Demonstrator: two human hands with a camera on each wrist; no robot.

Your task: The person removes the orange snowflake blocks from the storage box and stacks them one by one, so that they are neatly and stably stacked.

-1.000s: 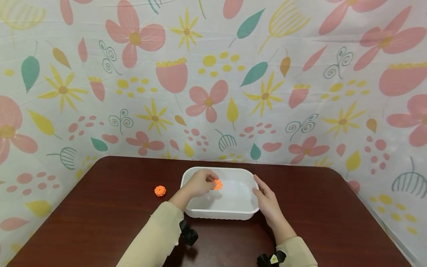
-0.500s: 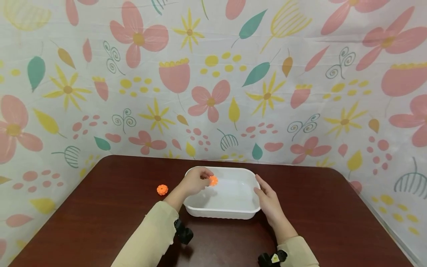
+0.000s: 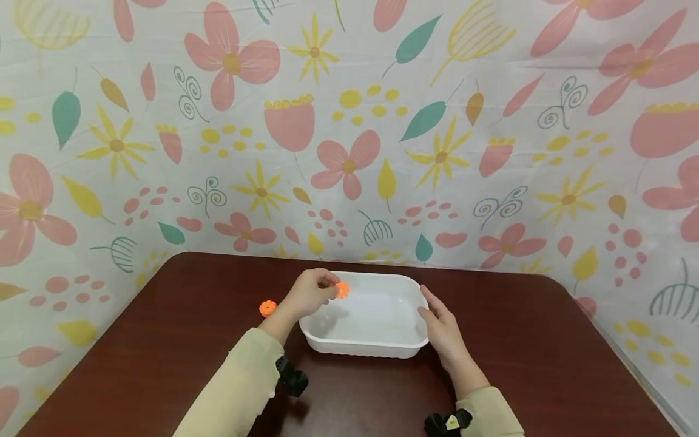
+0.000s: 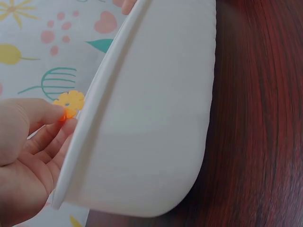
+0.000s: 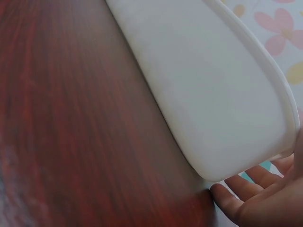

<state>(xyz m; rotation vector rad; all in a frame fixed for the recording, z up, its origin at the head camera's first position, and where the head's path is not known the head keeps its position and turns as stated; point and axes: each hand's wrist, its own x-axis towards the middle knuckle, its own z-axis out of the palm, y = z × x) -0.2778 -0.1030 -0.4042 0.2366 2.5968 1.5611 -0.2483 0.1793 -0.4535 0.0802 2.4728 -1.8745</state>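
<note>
My left hand (image 3: 311,292) pinches a small orange flower-shaped piece (image 3: 342,290) between thumb and fingers, above the left part of a white rectangular basin (image 3: 371,350). In the left wrist view the piece (image 4: 71,101) shows notched petals beside the basin's rim (image 4: 90,104). At the basin's right end my right hand (image 3: 445,331) holds the rim, thumb on top and fingers along the outer wall. Those fingers (image 5: 246,187) curve beside the basin's end wall in the right wrist view. A second orange piece (image 3: 267,308), round and notched, lies on the table just left of my left wrist.
The dark red-brown wooden table (image 3: 191,340) extends around the basin on all sides. Behind it hangs a white cloth (image 3: 349,121) printed with flowers and leaves. Black wrist cameras (image 3: 292,377) are strapped under both cuffs.
My left hand, still pinching the orange piece, has moved left and slightly away from me over the basin. My right hand keeps its hold on the rim. The head view has shifted slightly.
</note>
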